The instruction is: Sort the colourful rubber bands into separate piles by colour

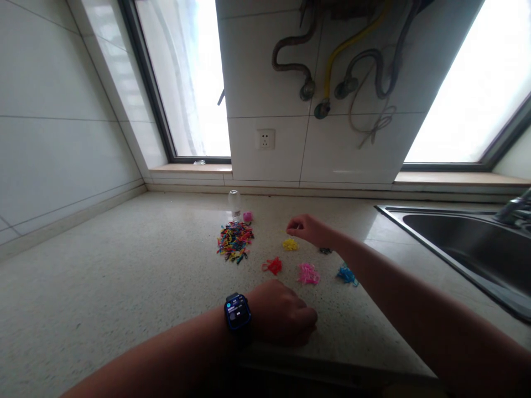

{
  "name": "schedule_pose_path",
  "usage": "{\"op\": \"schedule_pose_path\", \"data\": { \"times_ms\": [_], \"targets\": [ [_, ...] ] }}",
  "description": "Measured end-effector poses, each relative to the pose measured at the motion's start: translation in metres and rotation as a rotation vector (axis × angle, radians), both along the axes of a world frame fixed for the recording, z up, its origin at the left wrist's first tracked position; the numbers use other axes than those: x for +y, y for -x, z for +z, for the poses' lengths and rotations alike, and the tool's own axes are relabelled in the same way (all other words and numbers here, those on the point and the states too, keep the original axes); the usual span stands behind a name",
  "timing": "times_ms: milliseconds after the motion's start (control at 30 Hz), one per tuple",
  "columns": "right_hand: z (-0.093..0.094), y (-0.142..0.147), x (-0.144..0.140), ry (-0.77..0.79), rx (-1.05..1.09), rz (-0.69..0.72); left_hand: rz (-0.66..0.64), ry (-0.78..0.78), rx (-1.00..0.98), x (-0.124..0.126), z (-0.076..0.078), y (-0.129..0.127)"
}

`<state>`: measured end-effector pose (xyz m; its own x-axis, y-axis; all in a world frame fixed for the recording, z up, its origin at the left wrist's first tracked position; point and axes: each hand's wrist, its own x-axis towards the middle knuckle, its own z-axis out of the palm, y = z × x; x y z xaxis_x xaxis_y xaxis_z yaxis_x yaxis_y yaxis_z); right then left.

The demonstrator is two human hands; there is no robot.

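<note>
My right hand (305,228) is over the counter with its fingers pinched together, just above a small yellow pile (290,244) of what look like rubber bands. Whatever the pinch holds, if anything, is too small to make out. My left hand (286,314), with a watch (238,311) on the wrist, rests curled at the counter's front edge. Nothing shows in it. A larger mixed-colour heap of rubber bands (235,241) lies to the left. Single-colour piles lie nearby: red (272,266), pink (308,273), blue (347,275), and a dark one (326,250) partly behind my right forearm.
A clear bottle-like container (234,203) stands behind the mixed heap, beside a small pink object (248,216). At the right is a steel sink (394,217) with a tap (514,209). The tiled wall behind carries a socket (265,139) and hoses (290,67).
</note>
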<state>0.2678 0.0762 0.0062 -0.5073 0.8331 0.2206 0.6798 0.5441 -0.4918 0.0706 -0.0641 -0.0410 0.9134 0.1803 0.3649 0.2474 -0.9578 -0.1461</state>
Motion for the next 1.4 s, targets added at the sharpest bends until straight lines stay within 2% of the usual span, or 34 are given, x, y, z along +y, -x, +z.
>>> {"op": "schedule_pose_path", "data": {
  "times_ms": [133, 333, 533, 700, 867, 967, 1233, 1400],
  "targets": [
    [-0.006, -0.013, -0.005, -0.078, -0.132, -0.056, -0.013, 0.001, -0.004, 0.0, 0.001, 0.0],
    [-0.014, -0.008, -0.01, -0.124, -0.241, -0.042, -0.013, 0.005, 0.005, 0.0, 0.001, 0.0],
    [-0.009, -0.014, -0.014, -0.15, -0.247, -0.07, -0.01, 0.013, 0.006, 0.0, 0.002, 0.0],
    [-0.01, -0.048, -0.012, -0.166, -0.182, -0.179, 0.004, 0.025, 0.022, -0.001, 0.003, 0.001],
    [-0.034, -0.102, -0.007, -0.106, 0.02, -0.374, 0.002, 0.027, 0.017, 0.001, 0.0, 0.002],
    [-0.046, -0.124, -0.006, -0.025, 0.06, -0.4, 0.002, 0.028, 0.013, 0.001, 0.001, 0.003],
    [-0.06, -0.137, 0.005, 0.032, 0.047, -0.395, 0.046, 0.031, 0.005, -0.002, 0.001, 0.006],
    [-0.06, -0.143, 0.007, 0.048, 0.08, -0.426, 0.112, 0.031, -0.014, 0.01, 0.004, 0.017]
  ]
}}
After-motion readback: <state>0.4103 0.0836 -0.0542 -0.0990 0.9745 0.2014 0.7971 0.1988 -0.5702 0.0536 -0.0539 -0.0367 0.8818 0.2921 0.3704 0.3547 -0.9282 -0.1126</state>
